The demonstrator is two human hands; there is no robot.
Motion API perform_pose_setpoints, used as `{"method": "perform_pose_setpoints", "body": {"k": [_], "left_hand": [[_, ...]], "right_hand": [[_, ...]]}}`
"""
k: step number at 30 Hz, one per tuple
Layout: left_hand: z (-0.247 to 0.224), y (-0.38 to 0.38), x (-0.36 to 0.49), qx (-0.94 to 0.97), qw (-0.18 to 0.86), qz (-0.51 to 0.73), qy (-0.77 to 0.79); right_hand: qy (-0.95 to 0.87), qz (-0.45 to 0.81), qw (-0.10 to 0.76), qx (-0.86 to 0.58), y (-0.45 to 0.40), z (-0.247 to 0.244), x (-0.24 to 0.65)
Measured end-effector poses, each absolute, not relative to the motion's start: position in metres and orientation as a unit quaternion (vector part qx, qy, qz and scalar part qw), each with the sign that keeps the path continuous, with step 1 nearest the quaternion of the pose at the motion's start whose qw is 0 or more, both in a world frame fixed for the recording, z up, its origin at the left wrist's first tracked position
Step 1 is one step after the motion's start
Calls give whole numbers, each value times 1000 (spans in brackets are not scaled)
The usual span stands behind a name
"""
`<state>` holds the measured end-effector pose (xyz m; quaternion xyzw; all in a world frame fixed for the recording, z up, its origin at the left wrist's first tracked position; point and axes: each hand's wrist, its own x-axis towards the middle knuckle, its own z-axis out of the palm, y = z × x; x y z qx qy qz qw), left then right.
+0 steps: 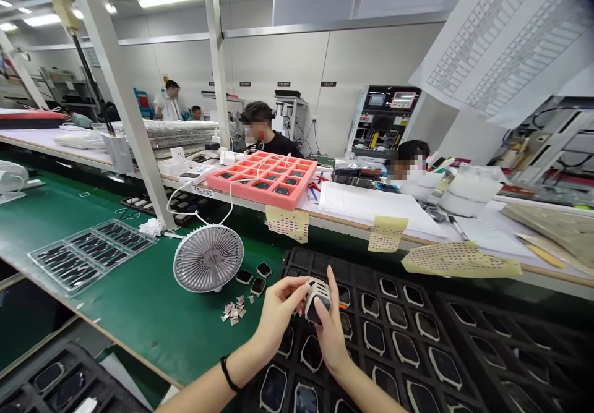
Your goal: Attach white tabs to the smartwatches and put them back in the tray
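Note:
A smartwatch case (318, 294) with a dark screen and a pale, slotted face is held up between my two hands, above a black foam tray (320, 258). My right hand (330, 336) grips it with the thumb across the dark side; its index finger points up. My left hand (278, 308) has thumb and fingers pinched at the case's left edge; whether they also hold some small part is hidden. Watch cases (374, 337) fill many pockets of the tray below. Left of my hands, a few loose watches (258, 286) lie beside a pile of small pinkish pieces (234, 311).
A white fan (208, 258) stands on the green mat (171, 314). Farther left lies a clear plastic tray (93, 253) of dark parts. A raised shelf carries a red foam tray (297, 198) and papers (371, 206). Another foam tray (69, 351) sits lower left. Co-workers sit beyond.

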<state>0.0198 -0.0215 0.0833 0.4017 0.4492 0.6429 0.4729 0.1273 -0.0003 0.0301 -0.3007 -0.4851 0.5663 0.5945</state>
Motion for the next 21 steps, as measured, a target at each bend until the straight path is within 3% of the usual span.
{"method": "perform_pose_setpoints", "body": {"k": [21], "left_hand": [[90,-35,54,349,459,713,399]], "right_hand": [[-406,580,636,-309,-17,52,135]]}}
